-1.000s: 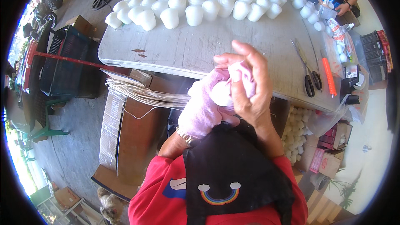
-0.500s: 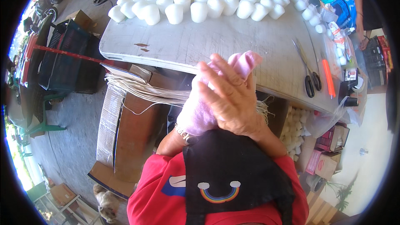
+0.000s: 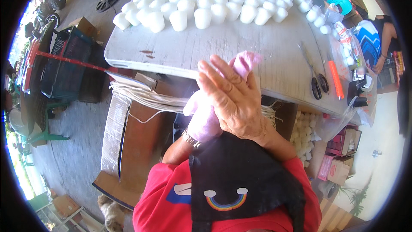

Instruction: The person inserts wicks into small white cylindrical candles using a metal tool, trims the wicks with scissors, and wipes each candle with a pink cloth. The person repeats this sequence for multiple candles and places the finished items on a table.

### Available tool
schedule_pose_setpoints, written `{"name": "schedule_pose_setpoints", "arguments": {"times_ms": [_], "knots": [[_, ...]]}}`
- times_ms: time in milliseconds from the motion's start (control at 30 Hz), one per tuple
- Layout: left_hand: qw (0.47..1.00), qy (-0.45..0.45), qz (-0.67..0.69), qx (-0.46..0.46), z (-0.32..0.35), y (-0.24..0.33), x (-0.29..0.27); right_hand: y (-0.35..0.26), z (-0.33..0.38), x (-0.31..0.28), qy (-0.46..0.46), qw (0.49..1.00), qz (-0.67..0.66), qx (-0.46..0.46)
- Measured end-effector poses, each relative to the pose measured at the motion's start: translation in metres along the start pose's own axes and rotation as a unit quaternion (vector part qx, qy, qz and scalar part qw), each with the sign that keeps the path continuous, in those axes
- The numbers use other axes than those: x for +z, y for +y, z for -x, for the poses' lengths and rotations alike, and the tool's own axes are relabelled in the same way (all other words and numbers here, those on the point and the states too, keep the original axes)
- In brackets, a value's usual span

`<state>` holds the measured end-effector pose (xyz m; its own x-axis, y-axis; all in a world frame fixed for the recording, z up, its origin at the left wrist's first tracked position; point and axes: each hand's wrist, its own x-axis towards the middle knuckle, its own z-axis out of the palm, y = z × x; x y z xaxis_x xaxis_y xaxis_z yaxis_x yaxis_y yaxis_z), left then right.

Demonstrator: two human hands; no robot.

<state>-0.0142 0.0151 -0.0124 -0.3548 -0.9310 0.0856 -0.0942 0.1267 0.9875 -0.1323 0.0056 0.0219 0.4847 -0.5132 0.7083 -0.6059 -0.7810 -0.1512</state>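
A pink cloth (image 3: 201,122) is wrapped over my left hand, and its fingers are hidden. Below the cloth my left wrist shows a metal watch (image 3: 189,138). My right hand (image 3: 234,101) lies against the cloth with its fingers stretched out and close together, palm toward my left hand. A tuft of cloth sticks up beyond the right hand's fingers. Both hands are in front of my chest, at the near edge of the grey-white table (image 3: 167,56). Many white cup-shaped pieces (image 3: 178,20) stand in rows across its far side.
Scissors (image 3: 317,81) and an orange stick-like tool (image 3: 336,79) lie on the table's right side. A bundle of white strings (image 3: 146,96) hangs over an opened cardboard box (image 3: 112,133). At the far right is another person's arm (image 3: 388,38). A furry animal (image 3: 112,212) is low on the left.
My right hand has shifted slightly left over the cloth and its fingers are closer together. The cloth's upper tuft has moved left. The other person's arm at the right has changed position.
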Motion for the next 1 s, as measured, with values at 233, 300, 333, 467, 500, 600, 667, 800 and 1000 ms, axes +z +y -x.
{"name": "schedule_pose_setpoints", "arguments": {"times_ms": [233,300,333,467,500,600,667,800,1000], "knots": [[0.935,0.091,-0.330,0.092,-0.010,0.029,-0.031,0.023,0.011,-0.018,-0.039,0.986,-0.129,0.102],[0.980,0.168,-0.084,0.059,-0.008,0.030,-0.038,0.029,0.011,-0.041,-0.149,0.978,-0.089,0.116],[0.981,0.189,0.035,0.027,-0.008,0.029,-0.041,0.030,0.010,-0.052,-0.192,0.971,-0.082,0.116],[0.944,0.219,0.247,-0.023,-0.016,0.016,-0.042,0.021,-0.003,-0.069,-0.245,0.960,-0.066,0.117],[0.881,0.221,0.411,-0.082,-0.016,0.014,-0.039,0.017,-0.008,-0.063,-0.235,0.957,-0.076,0.150],[0.850,0.182,0.487,-0.088,-0.011,0.014,-0.024,0.001,-0.017,-0.042,-0.154,0.977,0.102,0.109],[0.829,0.196,0.504,-0.145,-0.011,0.015,-0.019,-0.005,-0.019,-0.028,-0.118,0.987,0.062,0.088],[0.927,0.141,0.323,-0.125,-0.011,0.014,-0.023,0.009,-0.025,-0.010,-0.160,0.972,-0.136,0.104],[0.978,0.125,0.159,-0.050,-0.011,-0.001,-0.033,0.093,-0.059,-0.025,-0.192,0.865,-0.342,0.314]]}}
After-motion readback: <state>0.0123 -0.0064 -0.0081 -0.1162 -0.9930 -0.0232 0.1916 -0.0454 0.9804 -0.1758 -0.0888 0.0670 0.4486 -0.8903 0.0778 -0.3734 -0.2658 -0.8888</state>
